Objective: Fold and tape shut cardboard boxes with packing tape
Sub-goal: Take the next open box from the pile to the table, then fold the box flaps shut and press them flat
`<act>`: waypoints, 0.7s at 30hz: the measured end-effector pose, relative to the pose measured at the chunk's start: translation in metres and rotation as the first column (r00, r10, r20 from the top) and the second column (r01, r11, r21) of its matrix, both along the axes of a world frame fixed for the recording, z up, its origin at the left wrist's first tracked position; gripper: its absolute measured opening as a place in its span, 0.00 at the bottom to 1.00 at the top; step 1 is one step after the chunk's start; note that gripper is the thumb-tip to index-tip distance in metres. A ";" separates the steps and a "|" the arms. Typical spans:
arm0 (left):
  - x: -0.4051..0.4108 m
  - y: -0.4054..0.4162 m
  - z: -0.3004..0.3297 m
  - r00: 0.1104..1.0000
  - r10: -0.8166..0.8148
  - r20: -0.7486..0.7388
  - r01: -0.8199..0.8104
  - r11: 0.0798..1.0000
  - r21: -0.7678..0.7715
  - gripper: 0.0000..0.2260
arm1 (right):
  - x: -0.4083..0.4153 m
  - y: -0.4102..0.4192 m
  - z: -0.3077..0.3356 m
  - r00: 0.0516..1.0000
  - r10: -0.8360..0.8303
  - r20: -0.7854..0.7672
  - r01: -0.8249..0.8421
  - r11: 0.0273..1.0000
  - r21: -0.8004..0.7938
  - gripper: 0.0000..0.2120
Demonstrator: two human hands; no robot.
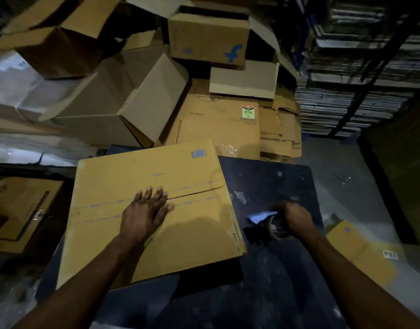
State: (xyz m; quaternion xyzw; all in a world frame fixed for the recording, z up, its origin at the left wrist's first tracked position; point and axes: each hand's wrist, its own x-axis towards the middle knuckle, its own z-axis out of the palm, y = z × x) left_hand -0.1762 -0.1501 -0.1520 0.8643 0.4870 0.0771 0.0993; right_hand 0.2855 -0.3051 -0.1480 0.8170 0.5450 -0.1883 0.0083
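Fingers spread flat, the left hand (145, 210) presses on the centre seam of the yellow cardboard box (152, 210), which lies on the dark table (275, 269). Just beside the box, the right hand (297, 217) curls around a blurred tape dispenser (270, 222). Beyond the table, flattened cartons (218, 124) and open boxes (207, 38) pile up.
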 end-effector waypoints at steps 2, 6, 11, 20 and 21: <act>0.008 -0.005 0.000 1.000 0.017 -0.006 -0.017 1.000 -0.011 0.30 | 0.007 0.006 0.038 0.994 -0.078 -0.078 0.089 0.985 0.151 0.15; 0.047 -0.033 0.003 1.000 0.016 0.003 -0.015 0.997 -0.081 0.31 | -0.008 0.036 0.109 0.960 0.046 -0.276 0.054 0.937 0.346 0.17; 0.066 -0.045 0.003 0.995 -0.080 -0.063 0.078 0.997 -0.024 0.40 | -0.087 0.065 0.155 0.835 0.170 -0.523 0.014 0.944 0.329 0.31; -0.099 0.003 -0.014 0.998 -0.035 -0.056 0.036 0.999 0.019 0.45 | -0.238 0.110 0.136 0.723 0.227 -0.652 -0.019 0.951 0.309 0.31; -0.097 0.003 -0.015 0.999 -0.047 -0.024 0.048 0.998 0.034 0.43 | -0.250 0.115 0.134 0.718 0.231 -0.657 -0.017 0.949 0.316 0.32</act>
